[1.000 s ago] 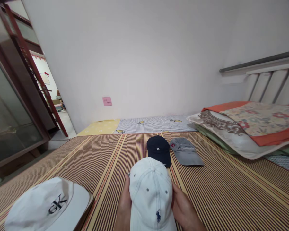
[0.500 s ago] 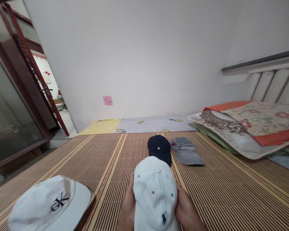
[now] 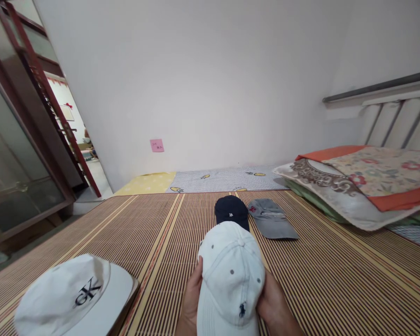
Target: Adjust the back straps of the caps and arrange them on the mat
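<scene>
The pale cap, low in the middle of the frame, sits between both hands: the left hand and the right hand are clamped on its two sides, though most of the fingers slip out of sight behind it. Its brim runs off the bottom edge, as do the wrists, and with the crown facing me I can't tell what is inside. It hides part of the brim of the navy cap, just beside the gray cap on the striped mat. Bottom left, the white lettered cap is cut off below. At the right, a flowered cloth covers much of the pillow. The pink note is too small to read, and frosted panes at far left blur whatever lies behind them.
</scene>
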{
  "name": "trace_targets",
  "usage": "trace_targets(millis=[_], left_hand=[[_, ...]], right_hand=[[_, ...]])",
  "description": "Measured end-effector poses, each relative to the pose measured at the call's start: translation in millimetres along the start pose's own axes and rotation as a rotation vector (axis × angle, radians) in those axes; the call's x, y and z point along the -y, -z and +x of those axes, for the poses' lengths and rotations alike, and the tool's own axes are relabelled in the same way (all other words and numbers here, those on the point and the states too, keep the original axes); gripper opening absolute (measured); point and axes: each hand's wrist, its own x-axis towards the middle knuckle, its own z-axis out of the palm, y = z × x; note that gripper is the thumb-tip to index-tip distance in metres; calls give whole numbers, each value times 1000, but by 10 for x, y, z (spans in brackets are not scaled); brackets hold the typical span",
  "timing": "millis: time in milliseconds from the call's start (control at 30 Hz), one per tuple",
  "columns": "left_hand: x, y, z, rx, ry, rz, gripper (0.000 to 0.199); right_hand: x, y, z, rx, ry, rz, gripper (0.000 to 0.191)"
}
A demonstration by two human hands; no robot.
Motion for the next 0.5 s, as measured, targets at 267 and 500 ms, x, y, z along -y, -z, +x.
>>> trace_targets(millis=[267, 500], left_hand=[[-135, -80, 35, 108, -100, -22, 72], [-112, -2, 23, 96, -68, -73, 54]], right_hand=[[42, 154, -6, -88, -68, 16, 29], [78, -26, -109, -50, -60, -7, 29]])
